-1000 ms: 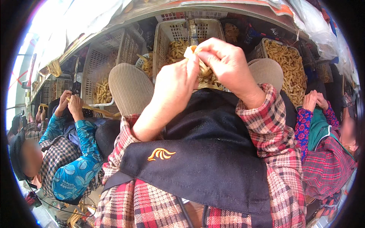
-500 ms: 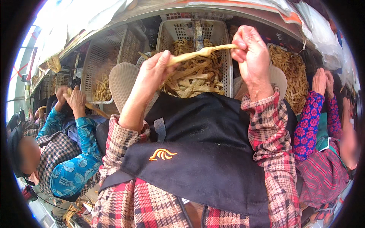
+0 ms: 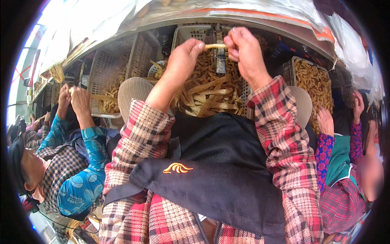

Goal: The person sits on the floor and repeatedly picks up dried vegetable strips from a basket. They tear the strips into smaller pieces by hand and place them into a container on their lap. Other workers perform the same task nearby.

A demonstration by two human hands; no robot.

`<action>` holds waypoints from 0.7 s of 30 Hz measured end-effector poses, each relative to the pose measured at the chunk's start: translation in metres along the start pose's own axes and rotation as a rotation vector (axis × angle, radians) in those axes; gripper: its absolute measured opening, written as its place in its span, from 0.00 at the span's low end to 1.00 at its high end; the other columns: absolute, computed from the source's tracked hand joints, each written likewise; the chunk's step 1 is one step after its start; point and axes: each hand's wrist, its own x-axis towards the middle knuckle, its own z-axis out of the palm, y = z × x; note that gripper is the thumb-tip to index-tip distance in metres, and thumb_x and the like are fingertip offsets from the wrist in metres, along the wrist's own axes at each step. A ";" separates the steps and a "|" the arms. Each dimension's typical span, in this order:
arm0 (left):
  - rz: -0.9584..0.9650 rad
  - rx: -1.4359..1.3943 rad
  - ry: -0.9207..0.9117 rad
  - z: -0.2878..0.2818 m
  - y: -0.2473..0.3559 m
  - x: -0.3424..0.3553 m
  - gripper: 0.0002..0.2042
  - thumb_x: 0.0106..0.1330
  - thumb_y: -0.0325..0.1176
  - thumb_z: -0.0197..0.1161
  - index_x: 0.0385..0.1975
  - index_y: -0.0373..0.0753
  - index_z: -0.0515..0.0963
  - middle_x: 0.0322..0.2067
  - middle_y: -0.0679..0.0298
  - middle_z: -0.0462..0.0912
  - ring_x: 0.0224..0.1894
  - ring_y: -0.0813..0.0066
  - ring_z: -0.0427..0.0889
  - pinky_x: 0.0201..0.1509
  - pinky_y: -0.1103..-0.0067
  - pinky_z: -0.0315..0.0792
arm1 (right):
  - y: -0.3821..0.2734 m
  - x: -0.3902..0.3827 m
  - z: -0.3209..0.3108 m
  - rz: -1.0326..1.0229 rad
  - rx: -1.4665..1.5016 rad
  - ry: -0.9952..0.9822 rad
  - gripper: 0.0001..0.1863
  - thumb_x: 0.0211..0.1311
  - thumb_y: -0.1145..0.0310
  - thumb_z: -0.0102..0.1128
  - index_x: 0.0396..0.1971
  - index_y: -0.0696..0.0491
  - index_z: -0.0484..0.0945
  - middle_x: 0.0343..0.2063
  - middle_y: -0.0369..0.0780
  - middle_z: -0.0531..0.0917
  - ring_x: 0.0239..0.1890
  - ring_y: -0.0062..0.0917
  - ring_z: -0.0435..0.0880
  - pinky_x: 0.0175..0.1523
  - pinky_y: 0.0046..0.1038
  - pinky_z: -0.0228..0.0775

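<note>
Over a perforated plastic crate [image 3: 189,31] of yellowish-brown strips [image 3: 215,96], a pale yellow strip [image 3: 215,46] bridges left hand [image 3: 181,61] and right hand [image 3: 246,52], pinched by both hands' fingers.

Dark bar [image 3: 219,61] juts over basket [image 3: 191,32]; room open above near strips [image 3: 203,97].

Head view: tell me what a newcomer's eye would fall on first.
First, the pale yellow strip stretching between the person's left hand and right hand, near the top centre. Next, the orange emblem on the black apron, below the hands. Then a co-worker's bright blue patterned sleeve at the lower left.
</note>
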 end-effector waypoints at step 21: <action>0.092 -0.226 -0.180 -0.014 0.106 -0.119 0.16 0.78 0.44 0.51 0.37 0.39 0.80 0.20 0.79 0.65 0.20 0.92 0.60 0.24 0.90 0.57 | -0.094 -0.093 0.026 -1.084 -1.183 -0.010 0.10 0.62 0.63 0.64 0.40 0.51 0.79 0.28 0.41 0.82 0.29 0.41 0.82 0.35 0.41 0.74</action>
